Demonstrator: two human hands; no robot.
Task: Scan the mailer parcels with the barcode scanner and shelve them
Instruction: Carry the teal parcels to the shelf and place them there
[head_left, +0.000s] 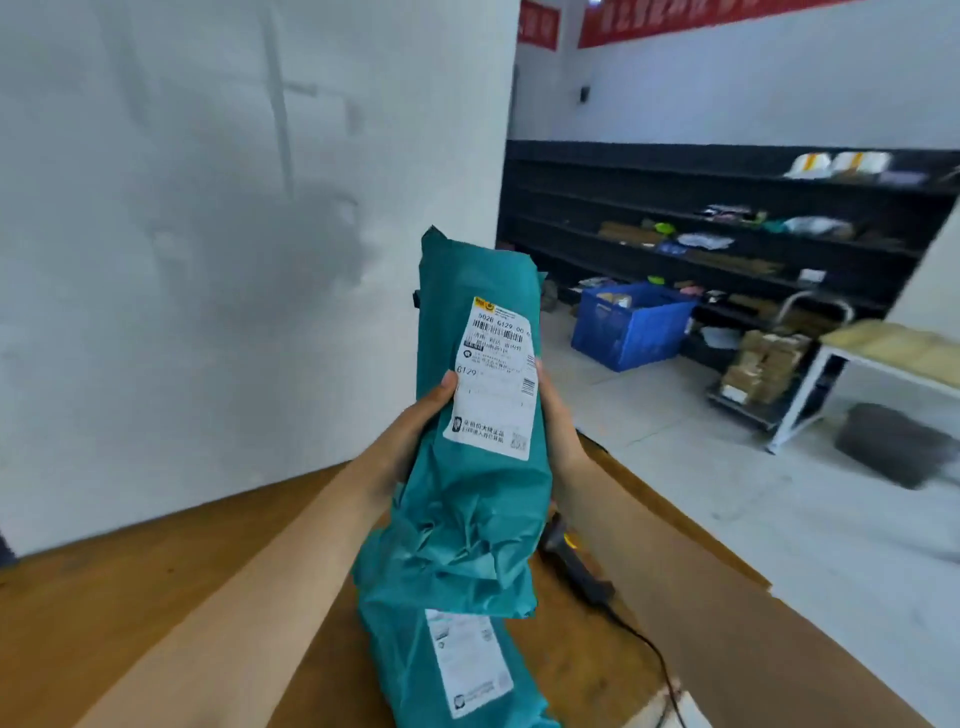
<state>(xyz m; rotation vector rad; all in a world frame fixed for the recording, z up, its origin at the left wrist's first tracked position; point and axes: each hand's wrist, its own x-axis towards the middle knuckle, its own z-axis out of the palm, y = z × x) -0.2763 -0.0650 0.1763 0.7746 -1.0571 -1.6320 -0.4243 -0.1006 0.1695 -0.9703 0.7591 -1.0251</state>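
Observation:
I hold a teal mailer parcel (475, 415) upright in front of me, its white shipping label facing me. My left hand (410, 431) grips its left side, thumb on the label's edge. My right hand (558, 421) holds the right side, fingers mostly hidden behind the parcel. A second teal mailer parcel (452, 670) with a label lies on the wooden table (130, 587) below. The dark barcode scanner (571, 561) lies on the table just right of the held parcel, its cable trailing toward me.
A white wall stands close on the left. Dark shelving (727, 223) with scattered parcels runs along the back right. On the floor before it sit a blue crate (631, 327), a trolley of cardboard boxes (769, 364) and a white-framed table (893, 353).

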